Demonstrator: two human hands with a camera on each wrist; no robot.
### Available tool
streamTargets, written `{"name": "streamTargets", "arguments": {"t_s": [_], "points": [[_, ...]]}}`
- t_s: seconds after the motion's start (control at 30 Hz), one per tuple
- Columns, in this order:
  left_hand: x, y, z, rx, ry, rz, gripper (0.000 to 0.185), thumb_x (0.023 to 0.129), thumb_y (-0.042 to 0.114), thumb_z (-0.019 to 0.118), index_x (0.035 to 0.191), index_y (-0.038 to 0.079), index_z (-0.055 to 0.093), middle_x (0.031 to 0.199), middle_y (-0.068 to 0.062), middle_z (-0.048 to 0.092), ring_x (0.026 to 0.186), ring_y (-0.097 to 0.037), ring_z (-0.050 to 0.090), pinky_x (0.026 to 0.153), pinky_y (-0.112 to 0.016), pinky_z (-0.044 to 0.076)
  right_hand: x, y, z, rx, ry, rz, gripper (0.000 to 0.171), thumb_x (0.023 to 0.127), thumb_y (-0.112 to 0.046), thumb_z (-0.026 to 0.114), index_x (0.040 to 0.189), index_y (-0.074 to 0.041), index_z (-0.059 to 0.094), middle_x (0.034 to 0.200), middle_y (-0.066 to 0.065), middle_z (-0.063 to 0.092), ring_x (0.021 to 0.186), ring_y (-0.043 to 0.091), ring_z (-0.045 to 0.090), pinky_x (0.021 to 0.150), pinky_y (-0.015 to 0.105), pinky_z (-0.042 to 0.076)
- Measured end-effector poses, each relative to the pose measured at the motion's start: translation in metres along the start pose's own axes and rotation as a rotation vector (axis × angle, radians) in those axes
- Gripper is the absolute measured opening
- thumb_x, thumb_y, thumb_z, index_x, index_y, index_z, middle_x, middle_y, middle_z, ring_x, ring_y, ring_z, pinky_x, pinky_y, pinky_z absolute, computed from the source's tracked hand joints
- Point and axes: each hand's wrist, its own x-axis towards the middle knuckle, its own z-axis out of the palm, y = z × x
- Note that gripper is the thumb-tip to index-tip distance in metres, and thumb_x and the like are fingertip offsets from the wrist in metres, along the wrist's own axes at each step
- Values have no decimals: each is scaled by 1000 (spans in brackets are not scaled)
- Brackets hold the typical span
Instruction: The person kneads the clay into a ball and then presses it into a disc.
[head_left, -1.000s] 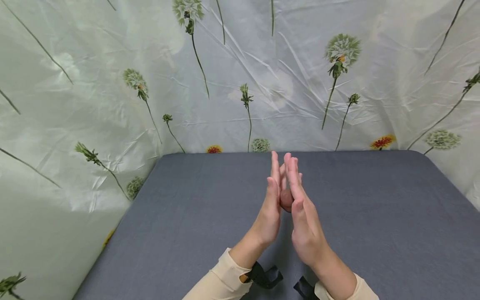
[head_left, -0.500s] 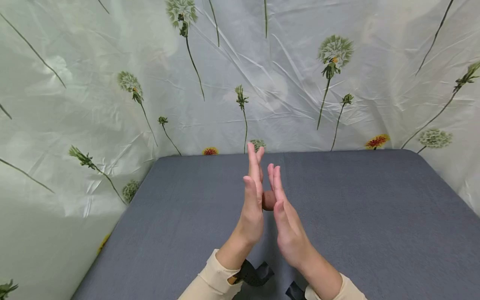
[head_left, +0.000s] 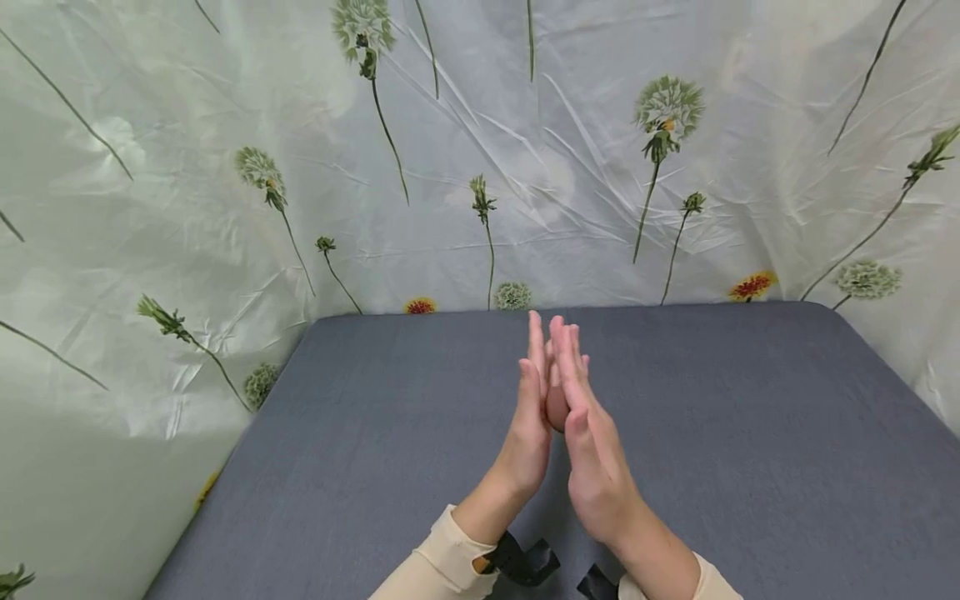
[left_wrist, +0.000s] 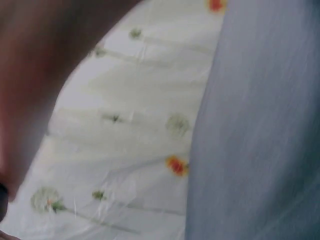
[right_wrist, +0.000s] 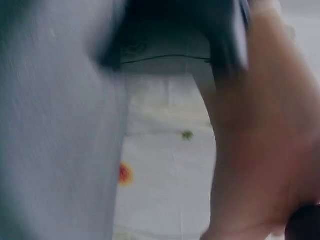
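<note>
Over the grey table (head_left: pixel 750 467), flat hands (head_left: pixel 558 417) press a brown ball (head_left: pixel 556 408).

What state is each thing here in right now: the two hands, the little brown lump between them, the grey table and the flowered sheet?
Left hand: fingers straight, palm pressed on the lump.
Right hand: fingers straight, palm pressed on the lump.
Brown lump: squeezed between the palms, above the table, mostly hidden.
Grey table: flat, covered in grey cloth.
Flowered sheet: hanging, creased.

A makeshift recording booth is showing: flower-printed sheeting (head_left: pixel 465 167) hanging beyond the hands, grey cloth-covered table (head_left: pixel 750 433) lying beneath them.
</note>
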Motion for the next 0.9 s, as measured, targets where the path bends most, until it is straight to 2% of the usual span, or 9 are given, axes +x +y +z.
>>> {"name": "streamTargets", "arguments": {"t_s": [0.17, 0.37, 0.4, 0.43, 0.53, 0.6, 0.63, 0.67, 0.9], "points": [[-5, 7, 11, 80, -41, 37, 85, 104, 81, 4, 170, 34, -21, 182, 4, 2, 170, -21, 8, 135, -61, 6, 5, 2, -12, 55, 12, 90, 60, 120, -39, 10, 174, -13, 7, 182, 5, 10, 169, 18, 7, 130, 15, 16], [-5, 25, 2, 161, 28, 96, 87, 99, 87, 3, 169, 40, -19, 181, 8, -1, 169, -18, 2, 133, -63, 6, -1, 6, -1, 102, -55, 193, 59, 119, -38, 7, 174, -17, 0, 183, 3, 5, 167, 12, 9, 125, 10, 20], [-4, 27, 0, 166, 47, 107, 89, 98, 88, 3, 169, 39, -19, 181, 7, 0, 164, -20, 25, 130, -57, 22, -3, 7, 2, 109, -65, 191, 58, 119, -36, 7, 174, -17, -1, 183, 3, 5, 168, 11, 7, 126, 10, 16], [-2, 28, -3, 164, 66, 114, 91, 97, 90, 5, 170, 39, -18, 181, 7, 0, 162, -21, 28, 122, -50, 37, -4, 7, 5, 112, -74, 186, 58, 119, -35, 7, 174, -17, -2, 183, 2, 6, 168, 11, 6, 127, 10, 13], [2, 32, -13, 138, 117, 109, 95, 96, 92, 7, 170, 39, -19, 181, 6, 3, 163, -19, 25, 111, -40, 45, -9, 3, 13, 85, -100, 135, 57, 120, -30, 9, 174, -14, 2, 183, 3, 6, 169, 16, 5, 130, 14, 8], [5, 31, -20, 126, 145, 99, 98, 94, 94, 9, 170, 39, -19, 181, 6, 4, 164, -19, 22, 113, -41, 46, -12, -1, 17, 63, -118, 98, 57, 120, -28, 10, 173, -12, 5, 183, 4, 6, 170, 21, 3, 132, 17, 5], [6, 31, -23, 119, 153, 95, 97, 95, 94, 9, 170, 39, -18, 181, 6, 5, 169, -18, -1, 126, -49, 34, -13, -2, 19, 50, -124, 80, 57, 119, -27, 10, 173, -11, 6, 183, 5, 6, 170, 23, 2, 133, 19, 4], [6, 29, -25, 109, 159, 85, 95, 95, 93, 9, 170, 40, -17, 181, 6, 6, 169, -18, -5, 132, -56, 21, -13, -3, 20, 37, -126, 58, 57, 119, -27, 11, 173, -9, 8, 183, 7, 6, 170, 26, 1, 134, 20, 3], [5, 12, -18, 9, 96, -8, 88, 97, 90, 11, 170, 46, -13, 181, 5, 8, 169, -23, 13, 132, -59, 25, -9, -6, 14, 3, -67, 7, 58, 119, -31, 10, 172, -6, 14, 180, 19, 13, 170, 29, 1, 134, 22, 3]]}}
